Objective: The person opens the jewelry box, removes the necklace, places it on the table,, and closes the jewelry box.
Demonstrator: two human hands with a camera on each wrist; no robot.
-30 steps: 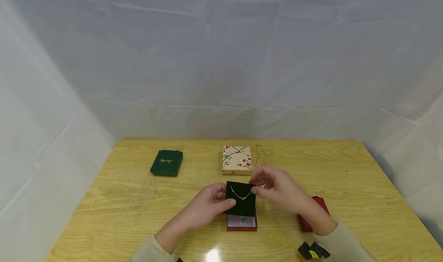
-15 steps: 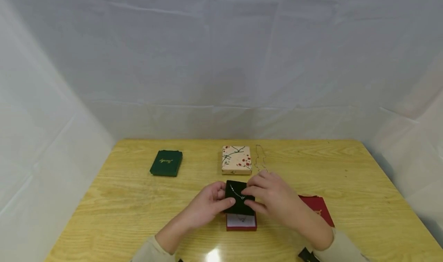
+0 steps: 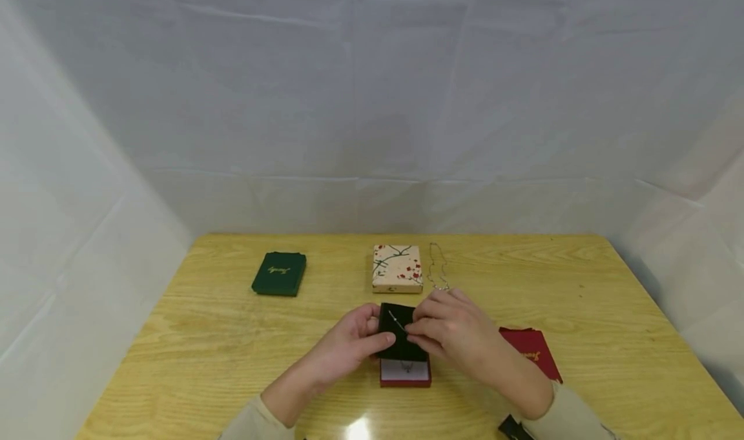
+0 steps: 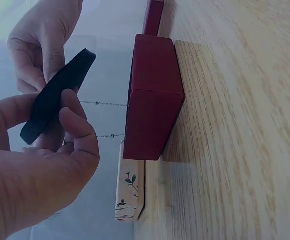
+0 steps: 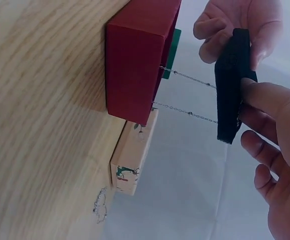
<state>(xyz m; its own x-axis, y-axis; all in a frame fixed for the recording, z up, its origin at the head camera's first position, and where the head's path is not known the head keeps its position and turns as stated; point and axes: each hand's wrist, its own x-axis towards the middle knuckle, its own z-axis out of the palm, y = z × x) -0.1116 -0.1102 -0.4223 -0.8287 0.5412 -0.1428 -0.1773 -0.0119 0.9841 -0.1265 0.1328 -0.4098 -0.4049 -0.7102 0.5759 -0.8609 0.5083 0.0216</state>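
My left hand [image 3: 351, 343] grips a black jewelry pad [image 3: 395, 349] by its left edge, thumb on the front face, fingers behind. The pad is tilted above an open red box [image 4: 157, 100]. A thin silver necklace [image 3: 397, 320] lies across the pad's face, and its chain strands [image 5: 187, 77] hang from behind the pad into the box. My right hand [image 3: 462, 336] has its fingertips together on the pad's front, pinching the necklace where the chain disappears under them. The fingers hide the pendant and the pad's right side.
A red lid [image 3: 537, 349] with gold lettering lies right of the box, partly behind my right forearm. Farther back are a floral box [image 3: 398, 269] and another silver necklace [image 3: 438, 269]. A green box [image 3: 280, 273] stands at the back left of the wooden table [image 3: 232, 362].
My right hand has moved from the pad's right edge left onto its front. Its fingers now cover the pendant, and the visible chain runs straighter. The left hand holds the pad nearly still.
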